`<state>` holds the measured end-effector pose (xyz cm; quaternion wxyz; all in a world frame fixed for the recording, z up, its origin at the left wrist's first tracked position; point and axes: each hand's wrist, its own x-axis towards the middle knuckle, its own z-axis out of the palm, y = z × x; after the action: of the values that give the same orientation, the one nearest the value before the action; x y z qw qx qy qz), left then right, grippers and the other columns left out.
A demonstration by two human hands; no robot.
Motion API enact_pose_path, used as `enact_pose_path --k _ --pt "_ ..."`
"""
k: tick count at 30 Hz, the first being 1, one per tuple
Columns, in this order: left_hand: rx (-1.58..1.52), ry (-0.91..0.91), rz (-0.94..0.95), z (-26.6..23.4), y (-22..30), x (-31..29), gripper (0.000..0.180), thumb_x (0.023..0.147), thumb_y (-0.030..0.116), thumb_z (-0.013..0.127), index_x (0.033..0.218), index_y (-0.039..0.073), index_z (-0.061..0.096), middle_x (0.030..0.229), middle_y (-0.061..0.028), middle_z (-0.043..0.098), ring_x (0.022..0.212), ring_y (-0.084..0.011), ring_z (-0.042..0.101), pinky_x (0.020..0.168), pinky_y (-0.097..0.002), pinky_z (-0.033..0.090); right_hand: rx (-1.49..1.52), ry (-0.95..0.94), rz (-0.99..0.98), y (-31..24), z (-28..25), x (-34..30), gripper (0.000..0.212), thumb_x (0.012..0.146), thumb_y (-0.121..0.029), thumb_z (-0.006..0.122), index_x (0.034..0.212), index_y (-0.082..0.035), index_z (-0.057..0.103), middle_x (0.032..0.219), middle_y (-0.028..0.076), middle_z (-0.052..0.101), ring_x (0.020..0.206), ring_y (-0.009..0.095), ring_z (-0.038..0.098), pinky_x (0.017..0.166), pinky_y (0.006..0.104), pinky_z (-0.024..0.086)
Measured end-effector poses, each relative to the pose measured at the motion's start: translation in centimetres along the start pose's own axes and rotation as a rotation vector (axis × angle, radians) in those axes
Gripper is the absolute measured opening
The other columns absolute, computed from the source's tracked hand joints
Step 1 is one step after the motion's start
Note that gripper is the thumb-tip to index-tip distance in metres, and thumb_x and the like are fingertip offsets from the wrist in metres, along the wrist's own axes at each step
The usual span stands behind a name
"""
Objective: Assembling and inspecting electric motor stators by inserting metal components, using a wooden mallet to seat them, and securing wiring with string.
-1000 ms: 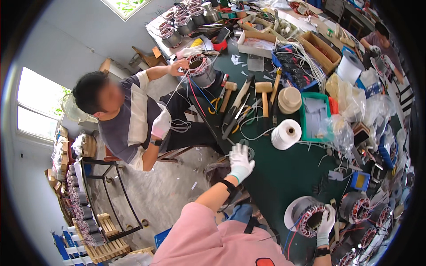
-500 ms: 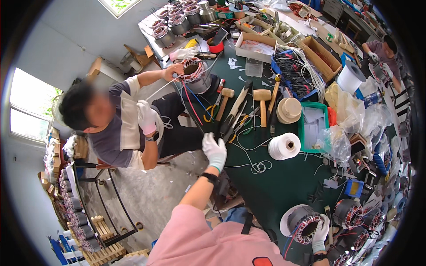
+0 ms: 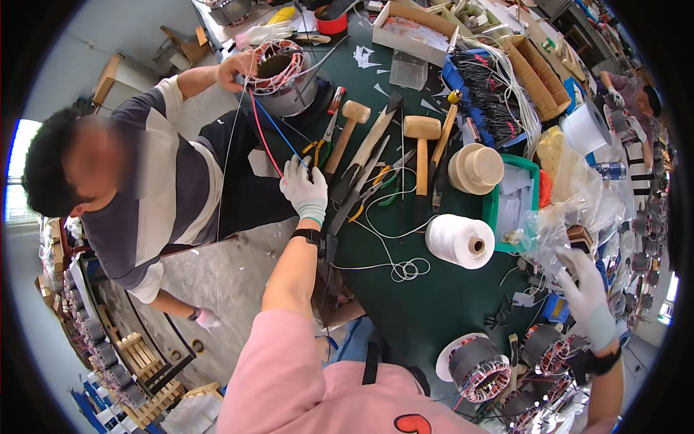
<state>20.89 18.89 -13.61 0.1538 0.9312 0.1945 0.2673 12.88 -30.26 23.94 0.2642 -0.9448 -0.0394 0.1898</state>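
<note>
My left hand point(image 3: 304, 189), in a white glove, reaches across the table's left edge. Its fingers are spread, at the loose ends of a red wire point(image 3: 263, 137) and a blue wire point(image 3: 278, 129); I see no firm grip on them. Both wires hang from a motor stator point(image 3: 295, 98) with laced windings, which a co-worker's bare hand point(image 3: 237, 70) touches. My right hand point(image 3: 584, 293), also gloved, is raised with fingers apart beside clear plastic bags point(image 3: 557, 231), holding nothing I can see. Below it, another stator point(image 3: 477, 367) lies on its side.
Wooden mallets point(image 3: 422, 129), scissors point(image 3: 322, 145) and pliers lie mid-table. Nearby are a white cord spool point(image 3: 460, 241), a beige stepped cylinder point(image 3: 475, 168) and a green tray point(image 3: 535, 173). Several stators crowd the near right. The co-worker point(image 3: 159, 173) sits at the left.
My left hand has moved up and left to the wire ends. My right hand has let go of the near stator and risen. The co-worker's gloved hand has dropped; the view has shifted.
</note>
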Motion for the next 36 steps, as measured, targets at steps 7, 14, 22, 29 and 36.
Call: enact_pose_path --k 7,14,22,29,36 --pt "-0.071 0.001 -0.025 0.5 0.1 -0.1 0.028 0.084 0.019 0.065 0.109 0.012 0.075 0.132 -0.0137 0.065 0.128 -0.0334 0.056 0.105 -0.0515 0.04 -0.46 0.063 -0.62 -4.4 15.6 11.3 0.062 0.077 -0.036 0.078 0.131 -0.011 0.06 0.135 0.023 0.056 0.126 0.04 0.051 0.104 0.0502 0.041" --pt "-0.041 0.018 0.019 -0.2 -0.2 0.6 0.031 0.082 0.015 0.065 0.111 0.01 0.074 0.133 -0.0142 0.066 0.126 -0.0355 0.057 0.103 -0.0495 0.043 -0.225 0.197 -0.607 -2.9 19.0 13.6 0.015 0.08 -0.019 0.072 0.091 -0.009 0.071 0.089 0.01 0.07 0.086 0.03 0.067 0.079 0.0424 0.049" --pt "-0.042 -0.116 0.032 -1.9 -0.7 0.7 0.036 0.082 0.018 0.068 0.118 0.01 0.07 0.136 -0.0127 0.063 0.13 -0.0364 0.053 0.101 -0.0498 0.041 -0.138 0.285 -0.596 -2.8 19.0 13.3 0.008 0.077 -0.016 0.073 0.079 -0.011 0.068 0.078 0.007 0.066 0.078 0.028 0.065 0.076 0.0428 0.049" --pt "-0.497 0.046 0.046 -17.3 9.5 8.7 0.025 0.083 -0.002 0.063 0.108 0.0 0.061 0.114 -0.0159 0.061 0.11 -0.0327 0.058 0.102 -0.0438 0.043 -0.118 0.283 -0.565 -2.3 18.2 13.6 0.008 0.075 -0.015 0.073 0.081 -0.011 0.071 0.078 0.008 0.066 0.079 0.028 0.065 0.078 0.0416 0.052" --pt "-0.713 0.013 0.04 -6.4 11.4 40.5 0.031 0.095 0.013 0.056 0.121 -0.003 0.062 0.102 -0.0103 0.067 0.091 -0.0171 0.059 0.083 -0.0298 0.048 -0.087 0.186 -0.488 -2.0 18.4 14.4 0.011 0.072 -0.014 0.073 0.082 -0.012 0.069 0.084 0.006 0.067 0.081 0.027 0.066 0.079 0.0429 0.051"
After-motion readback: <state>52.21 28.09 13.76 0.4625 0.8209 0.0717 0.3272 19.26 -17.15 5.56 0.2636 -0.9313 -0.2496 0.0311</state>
